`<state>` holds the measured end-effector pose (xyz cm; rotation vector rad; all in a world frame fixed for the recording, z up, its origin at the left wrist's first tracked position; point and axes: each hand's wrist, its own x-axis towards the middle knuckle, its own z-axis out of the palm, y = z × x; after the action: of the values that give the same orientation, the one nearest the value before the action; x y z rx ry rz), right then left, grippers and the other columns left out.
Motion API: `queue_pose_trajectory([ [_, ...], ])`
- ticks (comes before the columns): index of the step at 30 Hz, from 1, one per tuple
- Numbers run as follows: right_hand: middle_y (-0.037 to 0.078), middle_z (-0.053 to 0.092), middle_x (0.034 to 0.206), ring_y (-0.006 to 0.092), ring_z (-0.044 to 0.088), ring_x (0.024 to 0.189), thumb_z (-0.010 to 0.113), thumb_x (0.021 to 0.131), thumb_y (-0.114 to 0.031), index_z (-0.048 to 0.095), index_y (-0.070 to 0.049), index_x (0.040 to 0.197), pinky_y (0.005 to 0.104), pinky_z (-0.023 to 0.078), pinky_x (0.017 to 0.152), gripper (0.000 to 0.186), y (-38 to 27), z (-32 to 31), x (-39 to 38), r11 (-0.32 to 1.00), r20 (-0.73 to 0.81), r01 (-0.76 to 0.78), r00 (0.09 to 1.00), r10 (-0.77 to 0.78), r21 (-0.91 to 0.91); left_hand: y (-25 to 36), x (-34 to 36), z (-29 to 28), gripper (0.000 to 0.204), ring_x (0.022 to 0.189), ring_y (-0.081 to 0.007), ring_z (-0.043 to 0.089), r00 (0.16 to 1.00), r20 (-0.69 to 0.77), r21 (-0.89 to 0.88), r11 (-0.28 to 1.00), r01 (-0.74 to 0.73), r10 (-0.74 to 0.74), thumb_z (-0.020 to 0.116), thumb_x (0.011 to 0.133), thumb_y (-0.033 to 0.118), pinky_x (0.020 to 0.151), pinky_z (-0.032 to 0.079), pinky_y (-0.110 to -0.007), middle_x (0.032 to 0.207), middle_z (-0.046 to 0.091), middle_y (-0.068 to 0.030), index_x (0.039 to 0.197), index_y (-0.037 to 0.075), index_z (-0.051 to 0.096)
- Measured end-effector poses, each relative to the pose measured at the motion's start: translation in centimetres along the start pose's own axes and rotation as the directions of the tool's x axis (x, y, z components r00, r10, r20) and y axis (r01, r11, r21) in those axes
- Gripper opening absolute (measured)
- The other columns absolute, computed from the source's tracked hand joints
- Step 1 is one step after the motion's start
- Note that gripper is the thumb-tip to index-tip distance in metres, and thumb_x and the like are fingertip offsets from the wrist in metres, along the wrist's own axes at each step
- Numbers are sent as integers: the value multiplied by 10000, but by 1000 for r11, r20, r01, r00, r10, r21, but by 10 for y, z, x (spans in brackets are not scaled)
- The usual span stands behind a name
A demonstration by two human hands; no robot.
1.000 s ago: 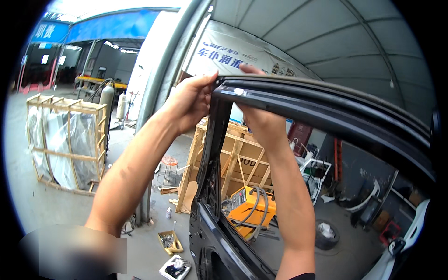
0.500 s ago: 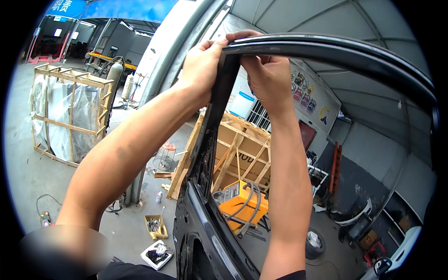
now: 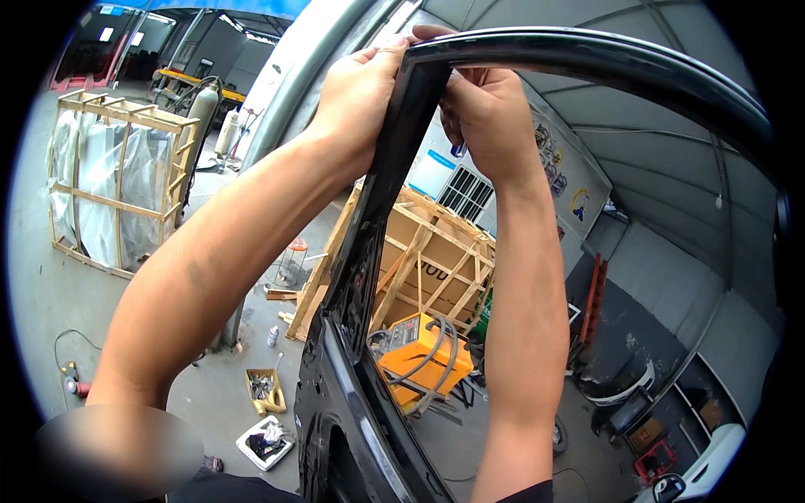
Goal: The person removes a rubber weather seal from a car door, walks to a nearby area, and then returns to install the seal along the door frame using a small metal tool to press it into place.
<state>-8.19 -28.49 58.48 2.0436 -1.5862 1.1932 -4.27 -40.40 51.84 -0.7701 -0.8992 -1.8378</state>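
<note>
A black car door stands upright in front of me, its bare window frame curving up and off to the right. My left hand is closed on the upper corner of that frame, thumb near the top edge. Through the window opening reaches my right hand, closed around the top bar beside the same corner. Some of its fingers are hidden behind the bar. A small blue object shows by the right fingers; I cannot make out what it is.
Behind the door stand a wooden crate and an orange machine with grey cables. A plastic-wrapped crate is at the left. On the floor lie a spray can, a cut-open yellow jug, a white tray and a grinder.
The view has shifted, and the frame's corner with both hands sits higher in the picture. Both hands stay closed at that corner, with the right fingers slightly rearranged.
</note>
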Motion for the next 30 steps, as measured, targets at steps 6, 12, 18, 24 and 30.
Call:
queue_pose_trajectory([
  [6, -31, 623, 718, -9, 514, 526, 619, 940, -129, 625, -21, 1164, 155, 385, 439, 249, 6, -4, 5, 996, 59, 37, 998, -33, -83, 0, -5, 1, 267, 581, -70, 561, 999, -44, 19, 999, 28, -27, 542, 990, 283, 519, 466, -220, 759, 622, -24, 1058, 30, 595],
  [12, 8, 668, 883, 26, 611, 767, 622, 926, -38, 622, 6, 1156, 151, 488, 644, 234, 23, -17, 17, 887, 67, 165, 986, -151, -431, -6, 2, -3, 195, 545, -116, 598, 999, -22, -5, 999, -44, 44, 536, 971, 213, 468, 495, -245, 713, 612, -51, 1027, 35, 589],
  [18, -21, 663, 863, -24, 536, 668, 636, 921, -45, 633, 1, 1163, 128, 418, 546, 246, 26, -21, 17, 788, 118, 262, 964, -238, -557, -8, 3, -8, 205, 573, -97, 589, 998, 22, -6, 998, -57, 57, 543, 972, 228, 493, 492, -226, 731, 604, -29, 1024, 38, 598],
  [24, -22, 700, 926, -49, 452, 591, 639, 908, -19, 643, -14, 1171, 132, 329, 467, 264, 19, -22, 10, 792, 94, 287, 955, -282, -538, -10, 2, -5, 235, 578, -69, 549, 999, 4, 24, 998, -51, 51, 523, 987, 249, 514, 453, -216, 729, 601, -8, 1013, 37, 622],
  [30, 19, 730, 1037, -33, 432, 555, 642, 857, 43, 644, -14, 1157, 145, 347, 461, 305, 25, -18, 7, 642, 72, 437, 856, -512, -629, -15, 4, -5, 258, 556, -52, 517, 998, -6, 13, 998, -58, 59, 522, 993, 267, 502, 422, -217, 700, 591, 11, 971, 38, 639],
])
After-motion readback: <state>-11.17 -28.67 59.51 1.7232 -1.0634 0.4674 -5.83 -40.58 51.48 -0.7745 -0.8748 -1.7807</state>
